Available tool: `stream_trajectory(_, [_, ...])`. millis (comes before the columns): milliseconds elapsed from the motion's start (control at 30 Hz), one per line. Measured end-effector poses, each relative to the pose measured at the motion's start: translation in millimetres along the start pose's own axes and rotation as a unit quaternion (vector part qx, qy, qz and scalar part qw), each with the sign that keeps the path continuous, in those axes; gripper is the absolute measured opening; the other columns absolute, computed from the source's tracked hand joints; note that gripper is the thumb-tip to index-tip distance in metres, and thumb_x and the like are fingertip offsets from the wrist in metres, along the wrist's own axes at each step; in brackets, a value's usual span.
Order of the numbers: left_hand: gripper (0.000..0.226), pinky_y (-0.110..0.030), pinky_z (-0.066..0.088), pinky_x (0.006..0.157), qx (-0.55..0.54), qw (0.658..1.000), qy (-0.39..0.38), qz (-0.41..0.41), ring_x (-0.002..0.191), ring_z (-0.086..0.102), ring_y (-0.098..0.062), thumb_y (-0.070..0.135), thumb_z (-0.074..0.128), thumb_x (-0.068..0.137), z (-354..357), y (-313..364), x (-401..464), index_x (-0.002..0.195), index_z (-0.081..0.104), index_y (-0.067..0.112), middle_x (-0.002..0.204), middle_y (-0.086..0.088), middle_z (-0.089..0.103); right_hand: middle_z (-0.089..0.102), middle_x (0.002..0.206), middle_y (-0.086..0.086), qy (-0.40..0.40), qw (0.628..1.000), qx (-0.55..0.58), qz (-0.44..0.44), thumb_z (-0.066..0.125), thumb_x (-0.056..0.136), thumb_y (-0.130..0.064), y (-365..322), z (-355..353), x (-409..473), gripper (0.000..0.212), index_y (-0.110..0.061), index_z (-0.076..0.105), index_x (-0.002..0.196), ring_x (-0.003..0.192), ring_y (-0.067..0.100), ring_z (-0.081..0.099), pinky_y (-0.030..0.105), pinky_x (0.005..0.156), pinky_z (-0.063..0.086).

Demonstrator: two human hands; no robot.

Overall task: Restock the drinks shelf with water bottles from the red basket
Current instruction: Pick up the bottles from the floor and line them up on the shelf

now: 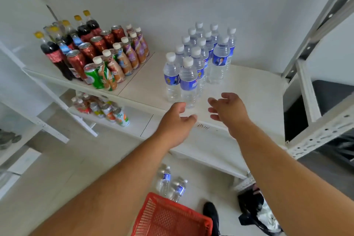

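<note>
Hovering left hand [177, 120] and right hand [228, 109], fingers loosely spread, clear ribbed plastic water bottles [188, 80], red lattice basket [172, 216]

One head-worn wide-angle view looks forward and down, close over the shelf [249, 90].

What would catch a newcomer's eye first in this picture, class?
Two bare hands, the left hand and the right hand, reach open towards a cluster of water bottles standing on the white shelf. A red basket sits on the floor below, and colourful sodas crowd the shelf's left end.
</note>
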State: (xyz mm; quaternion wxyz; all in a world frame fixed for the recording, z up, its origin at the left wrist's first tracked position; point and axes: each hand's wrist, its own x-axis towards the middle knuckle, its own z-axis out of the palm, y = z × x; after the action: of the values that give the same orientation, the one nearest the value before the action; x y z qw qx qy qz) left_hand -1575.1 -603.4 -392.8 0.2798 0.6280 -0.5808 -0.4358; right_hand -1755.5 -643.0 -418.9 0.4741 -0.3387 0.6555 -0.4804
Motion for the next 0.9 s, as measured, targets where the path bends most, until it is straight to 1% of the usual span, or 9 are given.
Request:
stream_trajectory(133, [0.055,-0.028,0.051,0.084,0.011,0.999,0.004,-0.035,0.105,0.064,-0.01,0.041,0.067,0.091,-26,-55,-46,0.141,0.047,0.029,0.139,0.011,0.052,0.068,0.118,0.012,-0.051,0.997,-0.027,0.047,0.08,0.091,-0.024,53,22,-78,0.061,-0.008,0.047,0.141,0.084,0.023,0.077,0.041,0.075,0.066])
stream_trajectory(233, [0.063,-0.039,0.05,0.1,0.033,0.997,-0.013,-0.073,0.114,0.062,-0.018,0.045,0.067,0.088,-38,-92,-77,0.144,0.045,0.027,0.142,0.007,0.051,0.072,0.107,0.013,-0.079,0.988,-0.056,0.123,0.083,0.088,-0.025,92,35,-113,0.061,-0.008,0.049,0.136,0.079,0.023,0.076,0.04,0.069,0.066])
stream_trajectory(300, [0.064,-0.042,0.048,0.104,0.043,0.995,-0.018,-0.091,0.121,0.058,-0.019,0.042,0.068,0.088,-43,-109,-93,0.145,0.045,0.025,0.145,0.004,0.051,0.073,0.102,0.016,-0.097,0.98,-0.08,0.156,0.085,0.086,-0.028,112,39,-128,0.063,-0.008,0.05,0.135,0.075,0.023,0.076,0.035,0.059,0.063])
stream_trajectory(367, [0.062,-0.038,0.045,0.106,0.047,0.993,-0.02,-0.104,0.127,0.053,-0.017,0.038,0.067,0.09,-47,-120,-106,0.145,0.044,0.022,0.147,0.003,0.049,0.075,0.098,0.018,-0.111,0.974,-0.098,0.173,0.086,0.084,-0.033,125,40,-138,0.067,-0.009,0.05,0.135,0.073,0.023,0.076,0.031,0.057,0.059])
stream_trajectory(500, [0.059,-0.026,0.038,0.099,0.047,0.992,-0.012,-0.116,0.131,0.049,-0.016,0.037,0.066,0.092,-49,-135,-120,0.145,0.045,0.023,0.147,0.003,0.049,0.076,0.097,0.019,-0.128,0.965,-0.139,0.182,0.085,0.086,-0.035,135,39,-148,0.072,-0.008,0.047,0.141,0.066,0.022,0.074,0.026,0.051,0.053])
stream_trajectory(667, [0.065,-0.027,0.039,0.095,0.039,0.989,0.002,-0.143,0.125,0.051,-0.014,0.042,0.066,0.092,-41,-139,-126,0.149,0.039,0.025,0.148,0.003,0.047,0.077,0.091,0.017,-0.147,0.956,-0.161,0.198,0.082,0.088,-0.039,140,30,-140,0.069,-0.01,0.048,0.141,0.062,0.024,0.071,0.031,0.059,0.055])
stream_trajectory(733, [0.066,-0.027,0.039,0.098,0.045,0.987,0.006,-0.154,0.127,0.051,-0.015,0.042,0.066,0.092,-32,-137,-125,0.149,0.039,0.024,0.149,0.003,0.047,0.075,0.092,0.017,-0.15,0.956,-0.149,0.205,0.082,0.089,-0.036,143,25,-134,0.064,-0.008,0.05,0.137,0.068,0.025,0.073,0.032,0.062,0.06])
stream_trajectory(833, [0.066,-0.028,0.039,0.1,0.048,0.983,0.006,-0.177,0.127,0.051,-0.015,0.042,0.066,0.092,-16,-133,-123,0.149,0.039,0.024,0.149,0.004,0.046,0.072,0.094,0.014,-0.155,0.953,-0.132,0.223,0.081,0.091,-0.031,152,16,-125,0.055,-0.006,0.054,0.131,0.081,0.027,0.077,0.039,0.073,0.064])
stream_trajectory(900, [0.065,-0.027,0.039,0.098,0.05,0.981,0.014,-0.186,0.12,0.052,-0.012,0.041,0.067,0.091,-4,-135,-121,0.148,0.041,0.024,0.147,0.004,0.048,0.068,0.092,0.011,-0.162,0.953,-0.122,0.227,0.08,0.091,-0.027,159,11,-118,0.039,-0.004,0.059,0.115,0.079,0.026,0.075,0.04,0.075,0.062])
